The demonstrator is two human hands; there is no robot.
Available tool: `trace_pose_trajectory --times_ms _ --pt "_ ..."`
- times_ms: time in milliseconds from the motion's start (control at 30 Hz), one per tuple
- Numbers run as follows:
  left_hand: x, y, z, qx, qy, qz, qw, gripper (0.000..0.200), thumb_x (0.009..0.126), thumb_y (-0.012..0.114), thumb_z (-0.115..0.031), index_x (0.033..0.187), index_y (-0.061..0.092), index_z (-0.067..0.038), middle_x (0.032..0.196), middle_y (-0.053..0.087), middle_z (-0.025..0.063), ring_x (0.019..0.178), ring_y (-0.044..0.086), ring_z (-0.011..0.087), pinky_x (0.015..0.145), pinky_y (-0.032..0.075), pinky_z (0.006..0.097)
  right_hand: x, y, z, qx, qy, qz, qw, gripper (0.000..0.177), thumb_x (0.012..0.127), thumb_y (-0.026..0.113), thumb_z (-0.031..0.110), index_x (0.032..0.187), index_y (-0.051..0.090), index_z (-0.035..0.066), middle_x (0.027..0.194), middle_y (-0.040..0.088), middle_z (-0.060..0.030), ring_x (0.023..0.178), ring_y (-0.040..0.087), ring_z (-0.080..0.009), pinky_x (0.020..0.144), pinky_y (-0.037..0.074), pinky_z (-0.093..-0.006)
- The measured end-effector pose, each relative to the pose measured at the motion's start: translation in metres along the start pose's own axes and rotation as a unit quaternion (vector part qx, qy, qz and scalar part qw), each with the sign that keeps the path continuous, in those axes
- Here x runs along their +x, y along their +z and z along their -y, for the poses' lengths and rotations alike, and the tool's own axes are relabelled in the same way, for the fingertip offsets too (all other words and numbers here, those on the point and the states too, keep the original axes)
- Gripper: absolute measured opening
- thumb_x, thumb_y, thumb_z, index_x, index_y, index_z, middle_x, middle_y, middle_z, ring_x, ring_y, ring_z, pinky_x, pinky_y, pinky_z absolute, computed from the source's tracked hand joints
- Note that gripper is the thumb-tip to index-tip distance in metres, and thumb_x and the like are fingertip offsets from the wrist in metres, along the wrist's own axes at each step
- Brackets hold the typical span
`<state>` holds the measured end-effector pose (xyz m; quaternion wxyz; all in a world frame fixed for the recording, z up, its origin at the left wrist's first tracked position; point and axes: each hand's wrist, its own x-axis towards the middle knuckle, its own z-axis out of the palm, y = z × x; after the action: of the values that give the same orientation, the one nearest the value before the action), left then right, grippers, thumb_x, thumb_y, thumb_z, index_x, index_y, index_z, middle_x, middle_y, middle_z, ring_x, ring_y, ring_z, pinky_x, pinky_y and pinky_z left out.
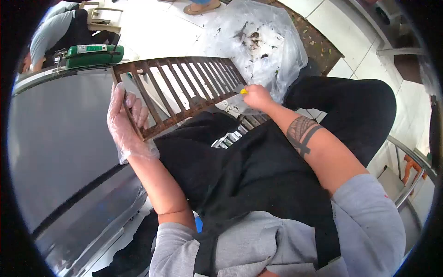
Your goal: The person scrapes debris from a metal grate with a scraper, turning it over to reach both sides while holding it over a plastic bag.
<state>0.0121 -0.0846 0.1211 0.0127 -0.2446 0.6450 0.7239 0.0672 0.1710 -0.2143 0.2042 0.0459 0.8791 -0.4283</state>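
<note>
My left hand, in a clear plastic glove, is closed around the near end of a long rusty metal grate. The grate is tilted above my lap and its bars run across its width. Closed around a small scraper with a yellow handle, my right hand is at the other end of the grate. The scraper's flat grey blade meets the grate's lower rail; most of its handle is hidden in my fist.
Beyond the grate, a clear plastic bag with dark debris lies on the white tiles. A grey metal cabinet stands at left, with a green cylinder behind it. Another person bends at upper left. A metal rail is at right.
</note>
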Motion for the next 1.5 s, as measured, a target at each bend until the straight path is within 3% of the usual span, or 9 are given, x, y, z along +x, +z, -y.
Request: trace_pose_trajectory --times_ms 67,300,400,733,900,1100,1200,1333,1500 --pt "0.0 0.0 0.0 -0.003 -0.004 0.009 1.0 0.02 0.108 0.06 -0.027 0.121 0.058 -0.013 0.069 0.047 -0.0024 0.04 0.033 0.0089 0.034 0.025 0.0265 0.004 0.006 -0.002 -0.027 -0.019 0.011 0.999 0.034 0.089 0.064 0.025 0.117 0.075 0.009 0.105 0.075 -0.0243 0.098 0.072 -0.0431 0.089 0.057 -0.052" --pt "0.003 0.005 0.003 -0.054 0.029 0.016 0.998 0.033 0.11 0.055 -0.019 0.141 0.053 -0.01 0.074 0.049 -0.0002 0.044 0.034 0.0085 0.037 0.029 0.0239 0.013 -0.001 0.038 -0.133 0.007 0.079 0.988 0.034 0.091 0.056 0.017 0.116 0.068 -0.002 0.095 0.074 -0.0271 0.091 0.073 -0.0464 0.083 0.058 -0.0557" --pt "0.008 0.001 0.003 -0.051 0.031 0.01 0.998 0.038 0.109 0.055 -0.018 0.146 0.051 -0.009 0.076 0.05 0.0007 0.045 0.034 0.0077 0.036 0.029 0.0234 0.039 -0.004 0.048 -0.146 -0.022 0.048 0.988 0.037 0.091 0.052 0.016 0.118 0.066 -0.005 0.095 0.073 -0.0289 0.09 0.073 -0.0468 0.082 0.058 -0.0558" --pt "0.001 0.002 0.008 -0.072 0.043 -0.018 0.996 0.034 0.109 0.057 -0.018 0.139 0.056 -0.004 0.076 0.05 0.0003 0.045 0.035 0.0066 0.035 0.03 0.0222 0.027 -0.002 0.047 -0.265 -0.083 0.074 0.958 0.039 0.093 0.051 0.016 0.123 0.064 -0.005 0.094 0.072 -0.0283 0.084 0.073 -0.044 0.075 0.059 -0.0548" --pt "0.009 -0.003 0.008 -0.081 0.044 -0.007 0.996 0.032 0.109 0.057 -0.017 0.137 0.057 -0.003 0.075 0.05 0.0 0.045 0.036 0.0064 0.036 0.029 0.0224 0.062 0.002 0.049 -0.248 -0.115 0.048 0.961 0.04 0.095 0.05 0.016 0.126 0.063 -0.005 0.09 0.071 -0.0285 0.08 0.073 -0.0452 0.072 0.058 -0.0572" --pt "0.004 0.008 0.003 -0.036 0.044 -0.056 0.997 0.032 0.111 0.053 -0.018 0.138 0.055 -0.003 0.075 0.049 -0.0004 0.043 0.034 0.0059 0.033 0.03 0.0217 0.032 -0.001 0.043 -0.266 -0.099 0.046 0.958 0.038 0.094 0.05 0.017 0.122 0.064 -0.005 0.085 0.072 -0.0272 0.078 0.073 -0.0447 0.07 0.058 -0.0577" --pt "-0.002 0.008 0.007 -0.033 0.044 -0.033 0.998 0.033 0.11 0.054 -0.018 0.14 0.054 -0.004 0.075 0.049 -0.001 0.043 0.034 0.0061 0.034 0.03 0.0219 0.079 0.002 0.058 -0.244 -0.097 0.046 0.964 0.038 0.093 0.05 0.016 0.119 0.065 -0.006 0.085 0.073 -0.0278 0.083 0.074 -0.0448 0.073 0.059 -0.0575" --pt "0.001 0.006 0.008 -0.017 0.057 -0.038 0.998 0.036 0.109 0.057 -0.019 0.142 0.054 -0.005 0.074 0.048 -0.0025 0.044 0.035 0.0055 0.035 0.029 0.0215 0.057 -0.003 0.059 -0.262 -0.093 0.096 0.956 0.038 0.093 0.05 0.016 0.121 0.065 -0.005 0.087 0.073 -0.0295 0.081 0.073 -0.0472 0.074 0.059 -0.0583" --pt "-0.002 0.012 0.008 0.005 0.057 -0.058 0.997 0.036 0.109 0.057 -0.022 0.141 0.055 -0.005 0.074 0.048 -0.003 0.044 0.036 0.0044 0.036 0.029 0.0204 0.078 0.004 0.052 -0.236 -0.094 0.052 0.966 0.035 0.092 0.052 0.018 0.115 0.067 -0.003 0.087 0.073 -0.03 0.082 0.073 -0.0471 0.076 0.059 -0.058"
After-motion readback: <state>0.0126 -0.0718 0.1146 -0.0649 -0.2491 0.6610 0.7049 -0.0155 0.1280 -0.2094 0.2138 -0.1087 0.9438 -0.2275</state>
